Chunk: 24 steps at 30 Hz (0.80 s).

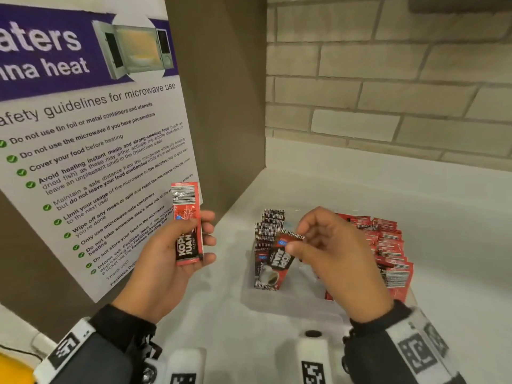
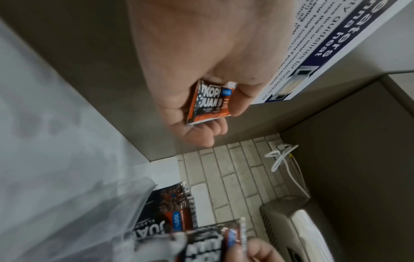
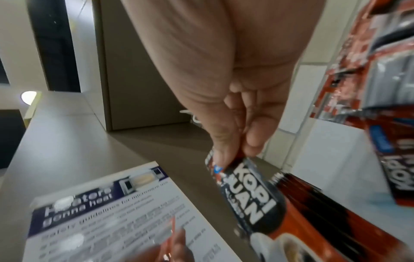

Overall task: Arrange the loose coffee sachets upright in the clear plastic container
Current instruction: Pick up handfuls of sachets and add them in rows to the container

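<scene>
My left hand grips a small stack of red and black Kopi Juan sachets upright, left of the container; the left wrist view shows the same stack in my curled fingers. My right hand pinches the top of one sachet between thumb and fingers over the left end of the clear plastic container; in the right wrist view that sachet hangs below the fingertips. A row of upright sachets stands at the container's left side. More red sachets fill its right side.
The container sits on a white counter in a corner. A brown panel with a microwave safety poster stands close on the left. A brick-tiled wall runs behind.
</scene>
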Each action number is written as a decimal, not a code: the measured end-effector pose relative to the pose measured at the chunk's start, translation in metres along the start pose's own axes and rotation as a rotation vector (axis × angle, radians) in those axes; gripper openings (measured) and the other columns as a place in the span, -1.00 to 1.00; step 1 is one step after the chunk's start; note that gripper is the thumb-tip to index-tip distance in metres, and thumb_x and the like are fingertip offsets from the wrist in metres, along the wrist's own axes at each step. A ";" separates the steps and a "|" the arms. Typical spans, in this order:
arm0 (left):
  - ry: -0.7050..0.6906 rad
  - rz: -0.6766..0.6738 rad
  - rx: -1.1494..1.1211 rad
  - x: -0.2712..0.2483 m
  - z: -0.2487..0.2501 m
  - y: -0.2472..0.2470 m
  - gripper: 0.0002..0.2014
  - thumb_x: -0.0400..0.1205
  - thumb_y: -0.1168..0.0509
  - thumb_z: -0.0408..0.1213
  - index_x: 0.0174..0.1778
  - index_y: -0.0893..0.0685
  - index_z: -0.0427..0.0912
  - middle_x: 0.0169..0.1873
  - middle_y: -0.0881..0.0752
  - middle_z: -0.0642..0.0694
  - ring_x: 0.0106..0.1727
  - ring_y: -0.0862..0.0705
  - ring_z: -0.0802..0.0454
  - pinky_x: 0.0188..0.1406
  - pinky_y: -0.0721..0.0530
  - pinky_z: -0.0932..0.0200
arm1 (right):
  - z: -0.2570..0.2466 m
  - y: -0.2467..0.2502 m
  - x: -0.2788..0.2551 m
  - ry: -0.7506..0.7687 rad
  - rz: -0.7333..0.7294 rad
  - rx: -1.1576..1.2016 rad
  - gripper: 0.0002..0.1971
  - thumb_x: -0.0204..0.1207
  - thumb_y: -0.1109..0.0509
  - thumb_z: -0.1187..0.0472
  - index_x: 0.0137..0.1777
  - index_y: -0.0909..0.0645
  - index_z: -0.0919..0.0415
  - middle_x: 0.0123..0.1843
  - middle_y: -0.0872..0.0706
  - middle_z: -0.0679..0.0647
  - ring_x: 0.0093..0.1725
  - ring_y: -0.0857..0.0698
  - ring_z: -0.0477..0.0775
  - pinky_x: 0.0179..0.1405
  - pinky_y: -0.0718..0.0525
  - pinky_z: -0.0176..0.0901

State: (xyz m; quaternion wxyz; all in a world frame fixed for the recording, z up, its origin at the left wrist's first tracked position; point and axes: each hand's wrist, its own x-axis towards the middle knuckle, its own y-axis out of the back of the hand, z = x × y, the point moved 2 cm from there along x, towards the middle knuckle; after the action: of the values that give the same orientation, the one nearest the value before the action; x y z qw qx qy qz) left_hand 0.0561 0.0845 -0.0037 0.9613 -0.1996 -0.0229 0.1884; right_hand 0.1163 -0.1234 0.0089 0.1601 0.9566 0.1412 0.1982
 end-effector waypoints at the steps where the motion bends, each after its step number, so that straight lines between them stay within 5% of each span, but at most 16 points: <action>1: 0.002 -0.001 0.001 0.000 -0.001 0.000 -0.77 0.55 -0.17 -0.26 -0.03 -0.70 -0.22 -0.33 -0.67 -0.05 -0.35 -0.63 0.10 -0.49 -0.66 0.26 | 0.004 -0.005 -0.002 -0.010 -0.025 -0.029 -0.76 0.31 -0.57 0.37 -0.30 -0.56 0.10 -0.42 -0.61 -0.07 -0.42 -0.56 -0.20 -0.39 -0.52 -0.45; 13: 0.025 -0.017 0.045 -0.002 -0.011 -0.004 -0.77 0.64 -0.14 -0.36 -0.05 -0.72 -0.21 -0.33 -0.66 -0.04 -0.37 -0.62 0.11 -0.46 -0.65 0.23 | 0.020 -0.036 -0.006 0.020 -0.052 -0.243 -0.58 0.33 -0.56 0.37 -0.34 -0.35 -0.03 -0.37 -0.51 -0.12 -0.44 -0.48 -0.20 -0.37 -0.48 -0.49; 20: 0.067 -0.033 -0.016 -0.004 -0.014 -0.007 -0.72 0.54 -0.15 -0.33 -0.02 -0.76 -0.24 -0.29 -0.66 -0.06 -0.37 -0.63 0.09 -0.45 -0.71 0.16 | 0.024 -0.028 -0.004 -0.057 -0.084 -0.200 -0.57 0.30 -0.56 0.44 -0.30 -0.32 0.08 -0.29 -0.58 0.06 -0.28 -0.71 0.13 -0.38 -0.55 -0.37; 24: 0.071 -0.031 -0.026 -0.004 -0.014 -0.009 -0.64 0.64 -0.05 -0.40 -0.08 -0.79 -0.16 -0.14 -0.77 -0.08 -0.35 -0.62 0.07 -0.38 -0.76 0.05 | 0.020 -0.018 -0.003 -0.073 -0.130 -0.198 -0.64 0.31 -0.56 0.42 -0.23 -0.36 0.19 -0.24 -0.60 0.14 -0.34 -0.69 0.01 -0.40 -0.53 -0.43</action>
State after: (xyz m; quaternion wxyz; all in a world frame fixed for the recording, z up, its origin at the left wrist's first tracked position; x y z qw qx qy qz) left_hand 0.0567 0.0703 -0.0133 0.9617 -0.2181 0.0056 0.1658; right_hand 0.1186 -0.1132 -0.0161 0.2711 0.9316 0.1767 0.1653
